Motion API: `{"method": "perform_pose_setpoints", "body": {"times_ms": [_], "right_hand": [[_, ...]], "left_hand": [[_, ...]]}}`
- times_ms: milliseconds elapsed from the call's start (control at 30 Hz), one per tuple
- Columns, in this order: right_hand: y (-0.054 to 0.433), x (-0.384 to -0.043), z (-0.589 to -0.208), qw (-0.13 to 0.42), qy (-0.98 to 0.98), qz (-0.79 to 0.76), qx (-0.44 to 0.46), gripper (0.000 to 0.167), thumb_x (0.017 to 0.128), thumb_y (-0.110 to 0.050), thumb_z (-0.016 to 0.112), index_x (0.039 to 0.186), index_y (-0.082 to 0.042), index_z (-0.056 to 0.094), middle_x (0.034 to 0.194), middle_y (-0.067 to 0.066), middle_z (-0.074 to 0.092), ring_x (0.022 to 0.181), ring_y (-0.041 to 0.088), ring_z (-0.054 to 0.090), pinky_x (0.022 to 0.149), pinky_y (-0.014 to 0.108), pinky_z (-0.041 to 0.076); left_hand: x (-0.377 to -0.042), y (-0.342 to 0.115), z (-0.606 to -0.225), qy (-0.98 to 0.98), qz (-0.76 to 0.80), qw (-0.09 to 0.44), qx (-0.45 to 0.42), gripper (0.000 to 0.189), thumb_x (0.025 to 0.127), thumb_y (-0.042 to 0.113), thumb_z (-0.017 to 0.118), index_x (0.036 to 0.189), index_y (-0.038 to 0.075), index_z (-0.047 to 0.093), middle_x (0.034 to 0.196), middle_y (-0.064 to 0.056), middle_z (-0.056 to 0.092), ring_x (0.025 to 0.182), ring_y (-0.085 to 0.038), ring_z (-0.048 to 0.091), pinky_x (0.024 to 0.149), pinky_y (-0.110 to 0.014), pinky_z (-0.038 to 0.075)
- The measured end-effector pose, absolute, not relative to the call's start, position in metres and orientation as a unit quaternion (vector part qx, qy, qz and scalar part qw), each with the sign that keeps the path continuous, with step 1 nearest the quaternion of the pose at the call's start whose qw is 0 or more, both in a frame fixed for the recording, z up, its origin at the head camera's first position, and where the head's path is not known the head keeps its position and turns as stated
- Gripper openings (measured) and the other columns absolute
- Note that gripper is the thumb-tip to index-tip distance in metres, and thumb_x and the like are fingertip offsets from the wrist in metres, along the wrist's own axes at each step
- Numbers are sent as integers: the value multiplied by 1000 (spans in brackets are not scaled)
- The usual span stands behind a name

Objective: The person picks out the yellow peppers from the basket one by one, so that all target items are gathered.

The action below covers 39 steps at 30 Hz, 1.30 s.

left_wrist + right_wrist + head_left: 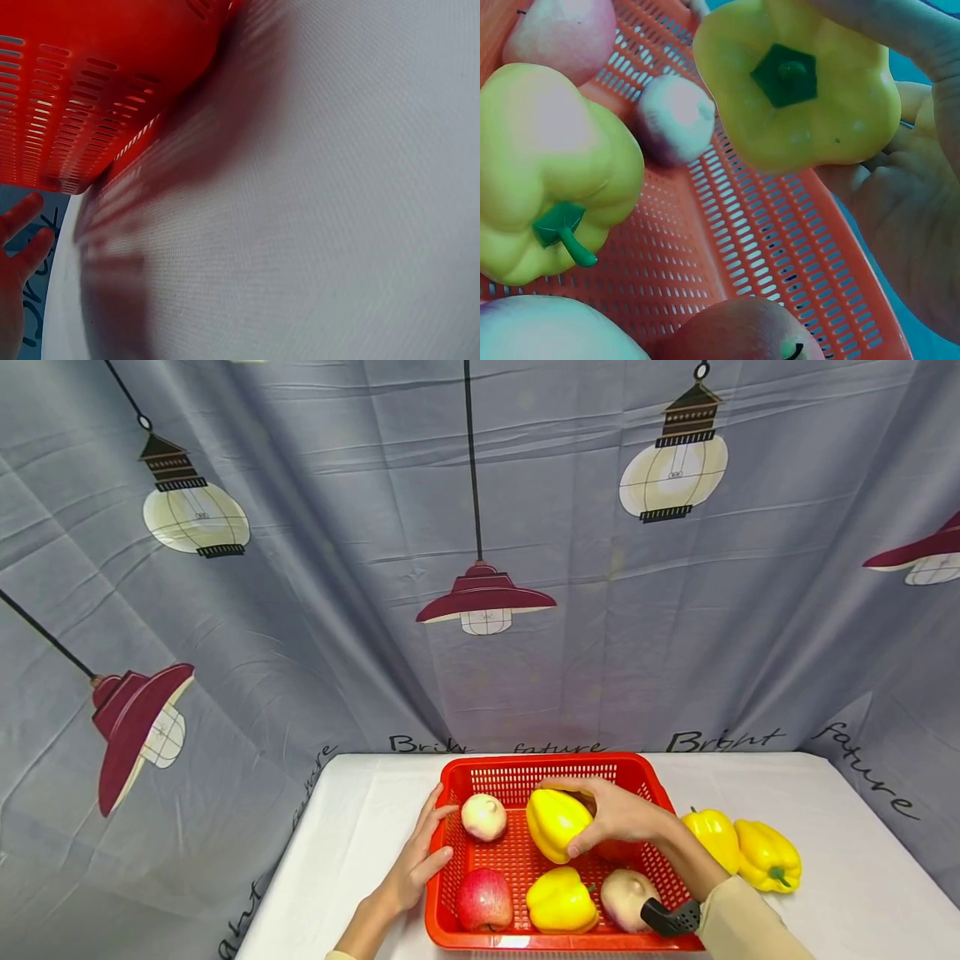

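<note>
My right hand grips a yellow bell pepper above the red plastic basket; its green stem end shows in the right wrist view. My left hand rests along the basket's left rim, fingers spread and fairly straight. Inside the basket, a white and purple turnip sits at the back left and a red apple at the front left. Another yellow bell pepper lies front centre, beside a second turnip. Partly hidden under my right hand is another red fruit with a dark stem.
Two more yellow bell peppers, one behind the other, lie on the white table right of the basket. A grey curtain printed with lamps hangs behind the table. A black strap is on my right wrist.
</note>
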State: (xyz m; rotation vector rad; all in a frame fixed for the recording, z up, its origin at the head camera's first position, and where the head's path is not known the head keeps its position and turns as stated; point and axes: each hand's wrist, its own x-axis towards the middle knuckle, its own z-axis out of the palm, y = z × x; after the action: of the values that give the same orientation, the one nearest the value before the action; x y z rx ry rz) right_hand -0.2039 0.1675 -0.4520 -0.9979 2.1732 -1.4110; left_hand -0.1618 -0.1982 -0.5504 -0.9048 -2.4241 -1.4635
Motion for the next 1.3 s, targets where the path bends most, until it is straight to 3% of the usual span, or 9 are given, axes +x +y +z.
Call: {"method": "perform_pose_setpoints", "body": {"times_ms": [500, 700, 967, 1300], "right_hand": [[198, -167, -456, 170, 700, -587, -371, 85, 77, -7, 86, 151, -7, 45, 146, 14, 53, 121, 23, 56, 98, 33, 49], [213, -150, -453, 166, 681, -620, -353, 85, 78, -3, 83, 152, -2, 41, 146, 18, 51, 118, 25, 57, 96, 34, 50], [240, -128, -445, 151, 710, -606, -324, 87, 80, -1, 78, 155, -7, 36, 145, 12, 52, 117, 22, 57, 91, 34, 53], [281, -113, -441, 93, 738, -596, -304, 87, 75, 9, 77, 153, 0, 38, 145, 7, 53, 118, 15, 57, 91, 29, 53]], "left_hand": [[-161, -197, -551, -812, -495, 76, -299, 54, 93, 18, 50, 146, 6, 44, 168, -11, 8, 151, -38, 14, 115, -58, 20], [-161, -197, -550, -812, -494, 79, -300, 54, 93, 18, 50, 145, 5, 45, 168, -12, 8, 151, -38, 15, 114, -60, 21], [-161, -198, -550, -815, -492, 76, -297, 54, 93, 19, 50, 145, 5, 44, 168, -12, 8, 151, -39, 14, 113, -62, 21], [-161, -199, -550, -811, -495, 81, -300, 53, 93, 18, 50, 145, 4, 45, 168, -12, 8, 151, -39, 14, 116, -55, 20]]}}
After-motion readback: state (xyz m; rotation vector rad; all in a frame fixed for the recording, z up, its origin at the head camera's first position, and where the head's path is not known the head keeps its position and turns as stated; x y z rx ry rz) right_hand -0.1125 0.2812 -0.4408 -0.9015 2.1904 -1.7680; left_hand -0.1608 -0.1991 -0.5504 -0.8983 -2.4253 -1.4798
